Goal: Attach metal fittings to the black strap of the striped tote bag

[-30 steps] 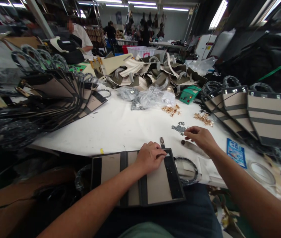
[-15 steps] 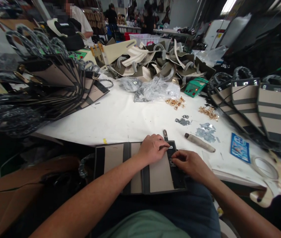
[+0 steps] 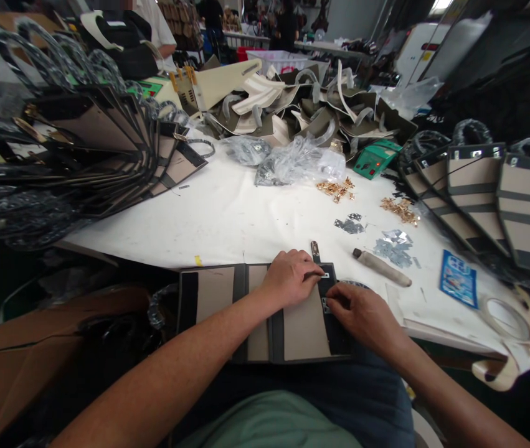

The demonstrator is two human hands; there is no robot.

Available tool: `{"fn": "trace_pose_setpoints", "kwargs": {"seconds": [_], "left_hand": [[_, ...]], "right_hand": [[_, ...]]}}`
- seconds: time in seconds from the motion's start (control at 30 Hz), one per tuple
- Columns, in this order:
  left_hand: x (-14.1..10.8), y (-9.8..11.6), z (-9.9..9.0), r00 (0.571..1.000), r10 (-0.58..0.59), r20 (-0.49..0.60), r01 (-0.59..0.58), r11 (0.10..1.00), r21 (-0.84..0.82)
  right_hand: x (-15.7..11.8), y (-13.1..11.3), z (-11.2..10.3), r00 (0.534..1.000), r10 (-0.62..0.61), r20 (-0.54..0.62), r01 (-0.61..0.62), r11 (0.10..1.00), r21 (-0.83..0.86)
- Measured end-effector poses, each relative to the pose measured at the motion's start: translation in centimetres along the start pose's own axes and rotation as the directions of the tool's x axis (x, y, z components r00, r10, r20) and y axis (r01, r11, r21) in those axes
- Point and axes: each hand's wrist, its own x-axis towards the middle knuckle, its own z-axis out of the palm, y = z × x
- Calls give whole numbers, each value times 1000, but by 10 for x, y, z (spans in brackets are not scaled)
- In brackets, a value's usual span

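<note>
While steadying opened handbag panel (image 3: 306, 328) on lap (image 3: 372, 393) by table (image 3: 152, 231), keeping left hand (image 3: 291, 278) curled at metal plate 1 (image 3: 326, 275) on black strip (image 3: 338, 337); can't tell grip. Pinching plate 2 (image 3: 325, 304), just nearer, with right hand (image 3: 362, 307), fingertips nearly together. Looks mid-fitting: can count 2 plates at strip, can't confirm fastening. Probably leaves securing both.

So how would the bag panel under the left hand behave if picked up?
The bag panel is probably fairly stiff: its edges lie straight. It might bend along the dark middle bands. Looking thin, it is likely light.
</note>
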Motion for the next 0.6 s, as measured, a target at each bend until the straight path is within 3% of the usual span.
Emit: {"fn": "trace_pose_setpoints", "kwargs": {"seconds": [0.17,0.37,0.5,0.6], "left_hand": [[0,0,0,1000,-9,3,9,1000,-15],[0,0,0,1000,-14,-5,14,1000,-17],[-1,0,1,1000,-7,-6,7,1000,-7],[-1,0,1,1000,1,-15,-1,1000,13]], "right_hand": [[-9,9,9,994,-10,-111,12,1000,13],[-18,19,20,978,-137,-158,165,971,175],[-23,22,10,977,-162,-136,191,952,239],[-20,33,-8,963,-122,-242,182,952,246]]}}
